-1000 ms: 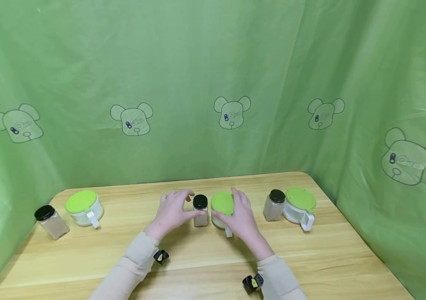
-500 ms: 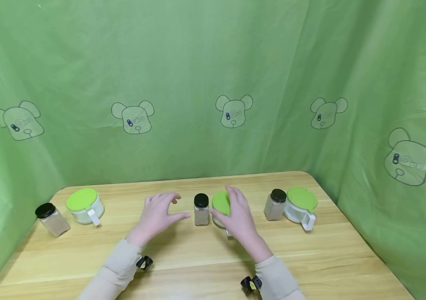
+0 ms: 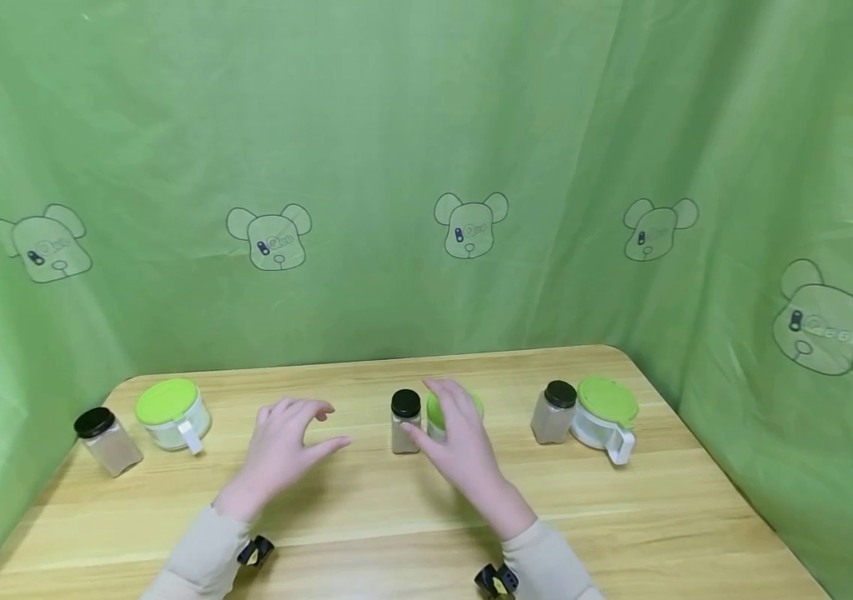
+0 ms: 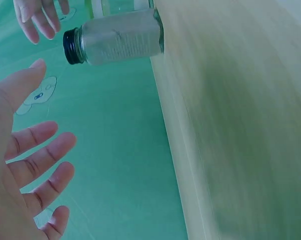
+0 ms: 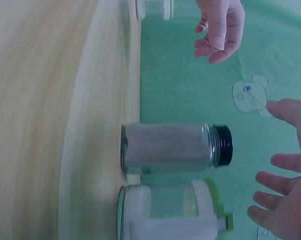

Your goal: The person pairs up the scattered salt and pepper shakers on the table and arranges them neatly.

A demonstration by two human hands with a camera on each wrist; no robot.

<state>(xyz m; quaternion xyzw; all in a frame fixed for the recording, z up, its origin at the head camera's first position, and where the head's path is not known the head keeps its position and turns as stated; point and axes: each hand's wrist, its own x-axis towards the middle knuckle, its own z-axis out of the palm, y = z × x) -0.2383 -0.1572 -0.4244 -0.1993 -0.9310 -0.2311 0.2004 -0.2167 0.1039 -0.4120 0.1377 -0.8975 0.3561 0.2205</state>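
Observation:
In the head view, a small jar with a black lid stands upright mid-table. Just right of it is a clear pot with a green lid and a white handle, partly hidden by my right hand. That hand hovers in front of the pot, thumb tip overlapping the jar; the right wrist view shows its fingers apart from the jar. My left hand is in the air left of the jar, thumb and fingers spread around nothing. The left wrist view shows a gap between it and the jar.
At the table's left side are another black-lidded jar and a green-lidded pot. A similar jar and pot stand close together at the right. A green curtain surrounds the wooden table.
My left hand has drawn away from the middle jar to the left. My right hand has shifted slightly left, its thumb now overlapping the jar in the head view. The jars and pots stay put.

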